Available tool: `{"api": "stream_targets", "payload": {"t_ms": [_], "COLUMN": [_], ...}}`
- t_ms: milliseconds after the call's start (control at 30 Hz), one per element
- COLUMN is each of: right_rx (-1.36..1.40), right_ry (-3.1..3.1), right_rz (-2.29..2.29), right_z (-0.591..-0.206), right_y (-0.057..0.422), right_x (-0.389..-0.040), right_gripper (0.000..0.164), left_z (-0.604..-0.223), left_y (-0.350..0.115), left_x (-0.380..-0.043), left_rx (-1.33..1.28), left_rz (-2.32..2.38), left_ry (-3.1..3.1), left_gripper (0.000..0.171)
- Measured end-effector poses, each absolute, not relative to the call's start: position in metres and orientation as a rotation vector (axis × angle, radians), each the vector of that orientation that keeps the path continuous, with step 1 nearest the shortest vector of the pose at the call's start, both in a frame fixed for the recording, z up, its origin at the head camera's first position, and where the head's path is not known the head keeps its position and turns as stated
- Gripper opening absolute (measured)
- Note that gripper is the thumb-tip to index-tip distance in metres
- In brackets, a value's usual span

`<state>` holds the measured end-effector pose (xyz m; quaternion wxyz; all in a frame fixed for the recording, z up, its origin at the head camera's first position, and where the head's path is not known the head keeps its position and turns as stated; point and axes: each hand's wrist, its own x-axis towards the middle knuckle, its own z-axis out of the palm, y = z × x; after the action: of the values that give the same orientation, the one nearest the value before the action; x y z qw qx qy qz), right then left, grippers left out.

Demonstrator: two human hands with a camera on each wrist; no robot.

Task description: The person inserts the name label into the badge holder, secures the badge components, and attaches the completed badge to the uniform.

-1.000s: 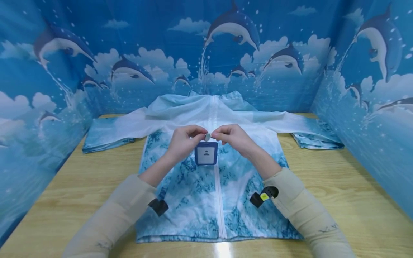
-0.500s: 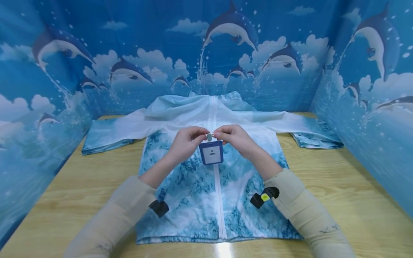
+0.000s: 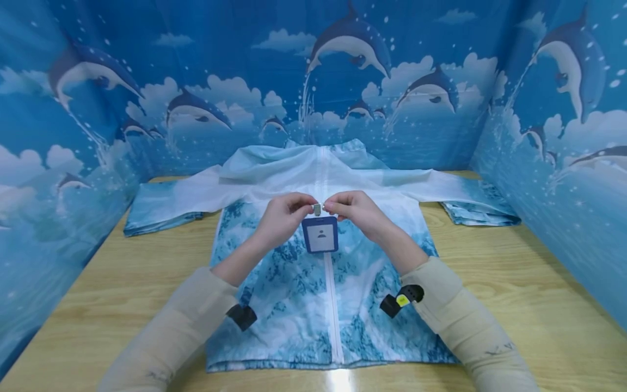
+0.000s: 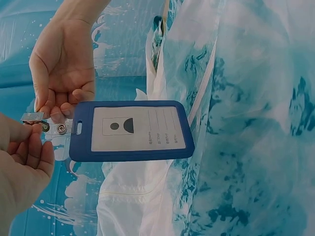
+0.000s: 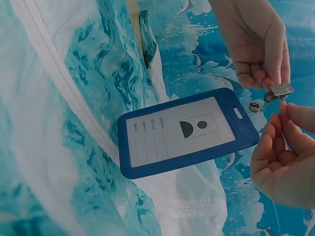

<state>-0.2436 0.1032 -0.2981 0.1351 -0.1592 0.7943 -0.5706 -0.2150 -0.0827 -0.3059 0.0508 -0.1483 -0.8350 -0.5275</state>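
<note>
In the head view my left hand (image 3: 280, 219) and right hand (image 3: 360, 213) meet at chest height of a spread-out jacket (image 3: 274, 294). Between their fingertips is a small metal badge clip (image 5: 282, 90), which the thumb and fingers of each hand pinch from opposite sides. From it hangs a blue-framed badge holder (image 3: 321, 235) on a clear strap with a metal snap (image 4: 61, 129). A white card (image 4: 138, 129) with a simple figure and printed lines shows in the holder. Both wrist views show the holder apart from the fingers, over the jacket front.
The white and teal jacket lies on a wood-grain table (image 3: 490, 283), its sleeves (image 3: 161, 204) spread and folded at the ends. A white zipper (image 3: 333, 310) runs down its middle. Dolphin-print curtains (image 3: 245, 71) enclose the back and sides.
The clip and badge holder have shifted slightly right; the holder tilted a little and swung. Both hands keep their pinch and have barely moved.
</note>
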Motion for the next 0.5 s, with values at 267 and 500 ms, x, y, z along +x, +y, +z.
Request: {"api": "stream_targets", "payload": {"t_ms": [267, 500], "right_rx": [-0.503, -0.500], "right_ry": [2.306, 2.293], "right_rz": [-1.665, -1.704], "right_z": [-0.2995, -0.2993], "right_y": [0.1023, 0.1009], "right_x": [-0.2413, -0.2394], "right_gripper": [0.029, 0.028], "left_z": [-0.3056, -0.3025], "left_y": [-0.0835, -0.0826], "left_x": [-0.2129, -0.2117], "left_rx": [-0.458, -0.462], "left_rz": [-1.592, -1.587], "left_ry": [-2.543, -2.550], "left_gripper": [0.018, 0.017]}}
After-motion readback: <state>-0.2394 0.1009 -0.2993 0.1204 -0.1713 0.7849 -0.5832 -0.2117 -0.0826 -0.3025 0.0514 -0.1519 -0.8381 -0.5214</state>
